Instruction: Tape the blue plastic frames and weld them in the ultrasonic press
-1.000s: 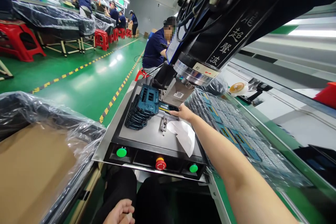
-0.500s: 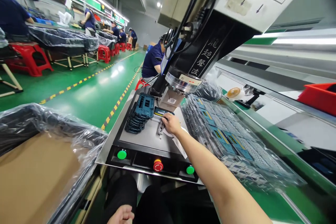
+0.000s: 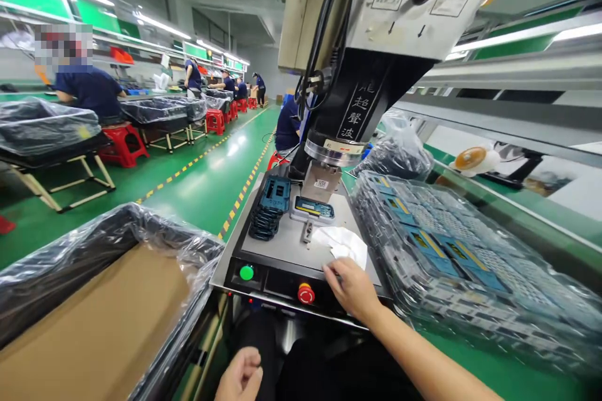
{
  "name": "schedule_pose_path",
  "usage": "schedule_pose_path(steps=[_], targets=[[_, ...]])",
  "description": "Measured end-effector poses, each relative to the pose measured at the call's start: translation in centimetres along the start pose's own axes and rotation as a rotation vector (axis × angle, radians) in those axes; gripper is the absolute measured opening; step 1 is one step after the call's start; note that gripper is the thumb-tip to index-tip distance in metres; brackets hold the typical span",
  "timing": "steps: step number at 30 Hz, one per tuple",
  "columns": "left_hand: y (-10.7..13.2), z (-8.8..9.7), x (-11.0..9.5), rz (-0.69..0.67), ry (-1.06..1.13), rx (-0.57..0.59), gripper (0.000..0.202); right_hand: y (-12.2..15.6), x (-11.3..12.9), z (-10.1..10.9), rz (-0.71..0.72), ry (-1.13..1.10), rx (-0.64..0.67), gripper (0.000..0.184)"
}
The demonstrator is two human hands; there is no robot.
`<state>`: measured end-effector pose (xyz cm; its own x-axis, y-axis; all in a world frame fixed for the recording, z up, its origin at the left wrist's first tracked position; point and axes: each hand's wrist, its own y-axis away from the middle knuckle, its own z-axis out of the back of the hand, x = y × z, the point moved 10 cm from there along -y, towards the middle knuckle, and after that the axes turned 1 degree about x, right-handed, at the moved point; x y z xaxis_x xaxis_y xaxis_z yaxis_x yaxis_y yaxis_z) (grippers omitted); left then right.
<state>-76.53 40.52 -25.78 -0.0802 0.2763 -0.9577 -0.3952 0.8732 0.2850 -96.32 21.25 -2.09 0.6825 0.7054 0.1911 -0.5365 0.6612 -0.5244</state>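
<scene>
My right hand [image 3: 350, 288] rests over the right end of the machine's front panel, fingers stretched out, holding nothing; it hides the green button there. Above my lap, my left hand [image 3: 242, 374] is loosely curled with thumb and fingers apart, empty. A dark teal plastic part with a yellow stripe [image 3: 314, 207] lies in a pale fixture [image 3: 301, 217] beneath the metal welding head [image 3: 321, 180] of the ultrasonic press. Left of it stands a stack of dark teal plastic frames [image 3: 270, 213]. A white cloth or paper [image 3: 345, 243] lies on the plate beyond my right hand.
The panel carries a red stop button [image 3: 305, 293] and a left green button [image 3: 246, 272]. Clear trays [image 3: 437, 244] with teal parts are stacked at right. A plastic-lined bin with cardboard [image 3: 108, 319] stands at left. Co-workers [image 3: 89, 88] sit beyond the green aisle.
My right hand has left the teal part in the fixture and come back to the front panel. My left hand has risen slightly above my lap. The view has turned left.
</scene>
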Motion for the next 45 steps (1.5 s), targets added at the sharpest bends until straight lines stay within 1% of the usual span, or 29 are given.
schedule_pose_path(steps=[2, 3, 4, 5, 6, 7, 9, 11, 13, 15, 18, 21, 23, 24, 25, 26, 27, 28, 30, 31, 32, 33, 34, 35, 37, 39, 42, 45], targets=[[0.2, 1.5, -5.5, -0.217, -0.195, -0.127, 0.045, 3.5, -0.2, 0.4, -0.004, 0.003, 0.01, 0.033], [0.3, 1.7, -8.1, -0.32, -0.29, -0.156, 0.041, 5.0, -0.7, 0.4, -0.026, 0.0, 0.01, 0.034], [0.3, 1.4, -10.4, -0.41, -0.387, -0.155, 0.041, 6.2, -1.3, 0.4, -0.055, -0.005, 0.001, 0.035], [0.2, 1.1, -12.3, -0.491, -0.482, -0.171, 0.043, 7.3, -2.0, 0.3, -0.089, -0.011, -0.016, 0.036], [0.1, 0.6, -13.8, -0.563, -0.579, -0.182, 0.046, 8.3, -2.7, 0.1, -0.119, -0.021, -0.037, 0.036], [-0.1, 0.0, -14.9, -0.623, -0.672, -0.196, 0.05, 9.0, -3.3, -0.1, -0.14, -0.035, -0.06, 0.036], [-0.7, -1.3, -15.8, -0.709, -0.839, -0.221, 0.057, 9.9, -3.9, -0.6, -0.156, -0.066, -0.096, 0.034], [-1.3, -2.5, -15.6, -0.747, -0.96, -0.224, 0.06, 10.3, -4.3, -1.2, -0.165, -0.097, -0.104, 0.033], [-1.8, -3.3, -15.1, -0.755, -1.048, -0.224, 0.06, 10.3, -4.6, -1.6, -0.189, -0.121, -0.095, 0.034], [-2.1, -3.6, -14.9, -0.75, -1.111, -0.218, 0.06, 10.1, -4.7, -1.7, -0.208, -0.139, -0.077, 0.035], [-2.2, -3.8, -15.1, -0.736, -1.158, -0.206, 0.062, 9.9, -4.8, -1.7, -0.215, -0.161, -0.047, 0.035], [-1.4, -3.4, -15.7, -0.763, -1.11, -0.264, 0.057, 9.8, -4.6, -1.5, -0.213, -0.197, -0.022, 0.033], [-0.3, -3.3, -15.2, -0.837, -1.047, -0.292, 0.05, 9.9, -4.7, -1.2, -0.23, -0.229, -0.04, 0.032], [0.2, -3.4, -14.4, -0.873, -1.026, -0.279, 0.047, 9.9, -4.7, -0.9, -0.239, -0.245, -0.06, 0.032], [0.6, -3.7, -13.1, -0.893, -1.02, -0.243, 0.044, 10.0, -4.7, -0.7, -0.243, -0.259, -0.082, 0.031], [0.7, -4.1, -11.3, -0.885, -1.031, -0.181, 0.043, 10.0, -4.6, -0.5, -0.238, -0.271, -0.103, 0.031], [0.6, -4.4, -9.1, -0.841, -1.058, -0.104, 0.043, 10.0, -4.4, -0.4, -0.226, -0.279, -0.12, 0.031], [0.2, -4.9, -6.5, -0.764, -1.101, -0.012, 0.044, 9.9, -4.2, -0.3, -0.211, -0.285, -0.133, 0.03], [-0.6, -5.8, -1.3, -0.567, -1.196, 0.206, 0.047, 9.9, -3.7, -0.1, -0.183, -0.291, -0.152, 0.029], [-0.7, -6.3, 0.8, -0.478, -1.233, 0.31, 0.047, 9.9, -3.5, 0.0, -0.172, -0.293, -0.16, 0.028], [-0.6, -6.8, 2.3, -0.413, -1.255, 0.392, 0.047, 9.9, -3.4, 0.0, -0.163, -0.294, -0.165, 0.027], [-0.5, -7.2, 3.0, -0.37, -1.264, 0.449, 0.046, 9.9, -3.3, 0.1, -0.154, -0.297, -0.169, 0.027], [-0.4, -7.6, 3.2, -0.348, -1.262, 0.486, 0.046, 9.9, -3.2, 0.2, -0.149, -0.3, -0.173, 0.026], [-0.2, -7.9, 2.9, -0.339, -1.251, 0.5, 0.046, 9.9, -3.2, 0.2, -0.145, -0.302, -0.177, 0.025], [-0.2, -8.2, 1.9, -0.316, -1.226, 0.505, 0.046, 9.9, -3.1, 0.4, -0.138, -0.306, -0.189, 0.024], [-0.2, -8.4, 1.5, -0.277, -1.221, 0.531, 0.047, 10.0, -3.1, 0.5, -0.134, -0.299, -0.2, 0.024], [-0.5, -8.3, 1.9, -0.229, -1.215, 0.579, 0.048, 9.9, -3.2, 0.8, -0.146, -0.289, -0.211, 0.026], [-0.6, -8.3, 2.3, -0.224, -1.182, 0.594, 0.047, 9.3, -3.5, 1.5, -0.163, -0.282, -0.231, 0.026]])
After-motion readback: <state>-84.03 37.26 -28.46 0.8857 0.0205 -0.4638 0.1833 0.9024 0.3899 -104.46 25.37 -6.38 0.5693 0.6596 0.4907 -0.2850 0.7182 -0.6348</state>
